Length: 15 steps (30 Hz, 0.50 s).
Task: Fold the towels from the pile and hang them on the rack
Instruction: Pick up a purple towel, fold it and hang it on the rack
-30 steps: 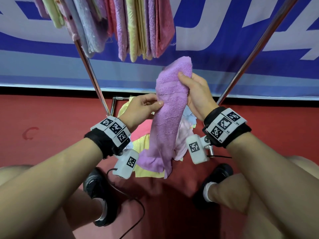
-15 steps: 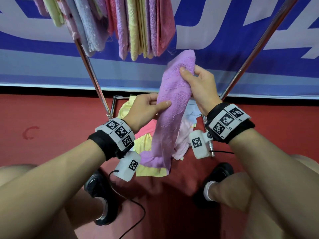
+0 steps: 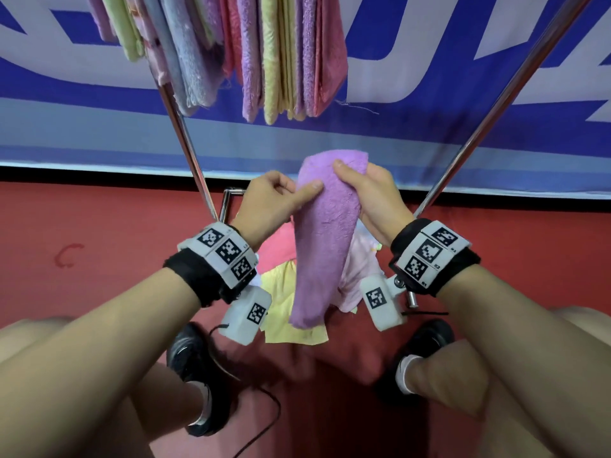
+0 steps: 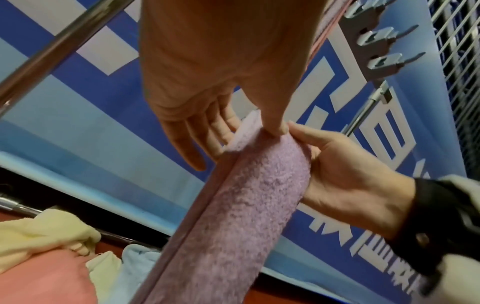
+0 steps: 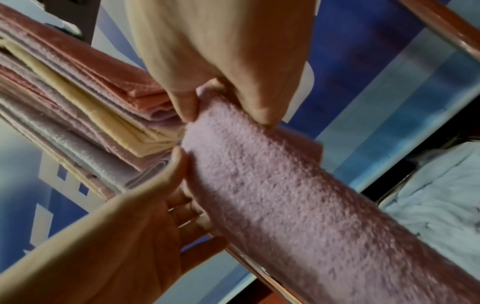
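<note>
A folded purple towel hangs as a narrow strip between my hands, below the rack. My right hand pinches its top edge between thumb and fingers; the right wrist view shows that right hand gripping the purple towel. My left hand pinches the same top end from the left, thumb on the front and fingers behind, as the left wrist view shows for the left hand and the towel. Several folded towels hang on the rack above. The pile of pink and yellow towels lies on the floor under the strip.
Two slanted metal rack legs flank my hands. A blue and white banner stands behind. My shoes and a black cable are on the red floor. Metal hooks show in the left wrist view.
My left hand has slid up the towel from its middle to the top end beside my right hand. The towel sits lower and hangs as a neater, narrower strip.
</note>
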{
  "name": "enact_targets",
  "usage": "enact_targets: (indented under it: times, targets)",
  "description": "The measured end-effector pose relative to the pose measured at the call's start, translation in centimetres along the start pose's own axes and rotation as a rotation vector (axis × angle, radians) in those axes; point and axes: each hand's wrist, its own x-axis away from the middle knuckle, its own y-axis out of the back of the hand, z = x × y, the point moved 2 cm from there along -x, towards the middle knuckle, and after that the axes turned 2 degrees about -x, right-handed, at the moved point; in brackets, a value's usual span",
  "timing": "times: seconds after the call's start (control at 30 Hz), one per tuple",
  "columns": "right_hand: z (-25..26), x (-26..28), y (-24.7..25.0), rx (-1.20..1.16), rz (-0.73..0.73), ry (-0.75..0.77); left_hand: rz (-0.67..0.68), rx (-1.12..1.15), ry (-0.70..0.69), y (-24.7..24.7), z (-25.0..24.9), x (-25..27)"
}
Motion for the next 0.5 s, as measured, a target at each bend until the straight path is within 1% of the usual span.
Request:
enact_targets:
  times: [0.03,0.07,0.17,0.27,0.43,0.5]
  targets:
    - [0.2,0.0,0.0,-0.013,-0.011,-0.001,0.023,-0.021,-0.018,-0.2,0.3,0.2]
    - [0.3,0.1,0.1,-0.020,-0.017,-0.001,0.018,-0.036,-0.029,-0.2,0.6,0.3]
    - [0.3,0.2,0.1,-0.022,-0.031,-0.004,-0.067,0.028,0.013,0.0,1.0,0.1]
    - [0.4,0.4,0.0,-0.042,-0.032,-0.004,-0.040,0.102,0.039,-0.3,0.8,0.2]
    - [0.7,0.6,-0.2,-0.094,-0.003,-0.020,-0.044,0.163,-0.011,-1.5,0.6,0.2]
    - [0.7,0.7,-0.2,-0.110,0.011,-0.036,-0.034,0.186,-0.007,-1.6,0.5,0.1]
